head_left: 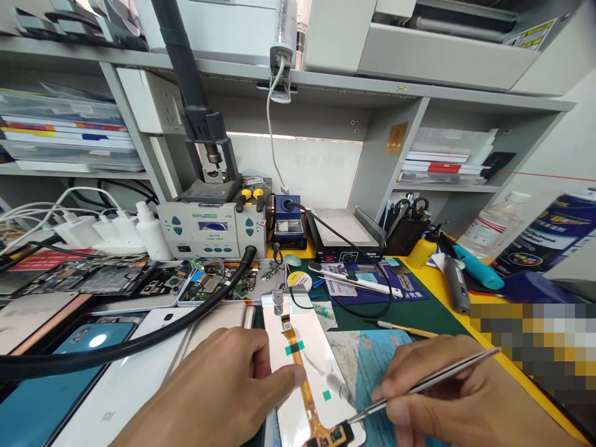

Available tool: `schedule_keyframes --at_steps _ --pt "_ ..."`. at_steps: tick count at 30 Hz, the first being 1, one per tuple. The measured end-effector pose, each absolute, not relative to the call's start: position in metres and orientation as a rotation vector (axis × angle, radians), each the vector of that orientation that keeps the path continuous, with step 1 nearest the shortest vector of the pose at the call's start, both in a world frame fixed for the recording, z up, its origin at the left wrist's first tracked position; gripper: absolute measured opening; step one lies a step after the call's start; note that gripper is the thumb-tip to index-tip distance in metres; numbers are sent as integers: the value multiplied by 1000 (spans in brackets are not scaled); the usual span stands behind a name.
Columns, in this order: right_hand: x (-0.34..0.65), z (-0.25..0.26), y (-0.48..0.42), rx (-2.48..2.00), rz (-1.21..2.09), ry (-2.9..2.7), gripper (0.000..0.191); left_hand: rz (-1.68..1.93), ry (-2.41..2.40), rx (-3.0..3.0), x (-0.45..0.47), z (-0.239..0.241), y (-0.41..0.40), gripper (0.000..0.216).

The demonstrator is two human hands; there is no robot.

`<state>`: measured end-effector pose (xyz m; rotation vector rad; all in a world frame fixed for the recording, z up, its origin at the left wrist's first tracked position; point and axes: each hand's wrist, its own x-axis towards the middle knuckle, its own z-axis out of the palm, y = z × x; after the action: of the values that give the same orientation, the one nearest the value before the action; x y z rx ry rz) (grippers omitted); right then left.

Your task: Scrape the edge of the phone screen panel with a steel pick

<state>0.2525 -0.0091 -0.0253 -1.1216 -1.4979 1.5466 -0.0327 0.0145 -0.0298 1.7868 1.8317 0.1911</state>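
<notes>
A white phone screen panel [284,320] lies lengthwise in front of me, with an orange flex cable [302,372] running down its back and two green tape patches on it. My left hand [218,388] rests on the panel's left edge, its thumb pressing the panel beside the cable. My right hand [447,397] grips metal tweezers [419,386], and their tip touches the dark connector [333,434] at the cable's near end.
A hot-air rework station [212,230] with a thick black hose [139,344] stands behind. Opened phones and boards [116,279] lie on the left. A hotplate [344,233], tool cup [407,226], bottles [493,226] and spray can [549,233] stand at right.
</notes>
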Motion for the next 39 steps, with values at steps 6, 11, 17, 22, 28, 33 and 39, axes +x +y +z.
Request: schedule_keyframes --at_steps 6,11,17,22,28,33,39 --pt "249 -24 -8 -1117 1581 -1450 12 213 1821 1781 -34 -30 14 47" --pt "243 -15 -10 -1133 1600 -1418 13 166 1794 1754 -30 -15 14 45" --pt "241 -11 -13 -1214 1592 -1381 20 148 1789 1768 -29 -18 17 47" --pt "246 -17 -10 -1118 1633 -1420 12 181 1820 1794 -28 -18 14 48" --pt "249 -21 -11 -1112 1615 -1411 13 226 1813 1789 -25 -12 11 47" --pt "247 -17 -12 -1117 1630 -1422 16 199 1822 1795 -26 -16 12 46" --pt "248 -17 -12 -1166 1597 -1460 19 200 1826 1776 -26 -15 11 46"
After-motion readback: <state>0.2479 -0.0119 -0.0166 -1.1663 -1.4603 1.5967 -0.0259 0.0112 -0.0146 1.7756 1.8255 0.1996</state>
